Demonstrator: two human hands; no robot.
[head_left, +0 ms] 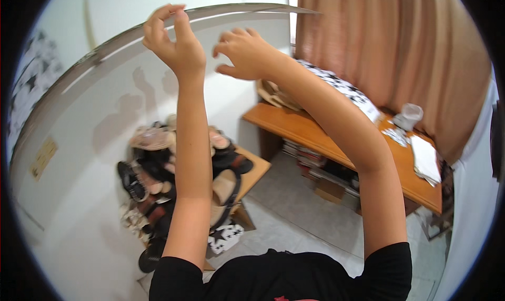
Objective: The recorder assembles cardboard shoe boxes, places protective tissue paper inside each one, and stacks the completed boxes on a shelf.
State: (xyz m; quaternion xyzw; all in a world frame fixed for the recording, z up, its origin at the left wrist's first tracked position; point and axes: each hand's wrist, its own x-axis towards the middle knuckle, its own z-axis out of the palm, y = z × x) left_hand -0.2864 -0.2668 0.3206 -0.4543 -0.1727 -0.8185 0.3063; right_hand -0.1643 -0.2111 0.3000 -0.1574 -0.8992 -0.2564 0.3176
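Both arms are raised toward the wall. My left hand (178,43) is up at the long thin grey ledge (236,8) that curves across the view. Its thumb and forefinger meet close to the ledge's edge, and whatever lies between them is too small to make out. To its right and a little lower, my right hand (244,54) hangs in front of the wall, slightly blurred. Its thumb stands apart from the loosely bent fingers, with nothing seen in them. Below my left arm lies a heap of shoes and sandals (152,167), partly hidden by the forearm.
A wooden desk (315,127) stands at the right, bearing black-and-white patterned cloth (342,85), a clear plastic bag (409,116) and white folded cloth or paper (425,159). Books (307,161) and a cardboard box (330,190) sit beneath. Brown curtains (384,43) hang behind.
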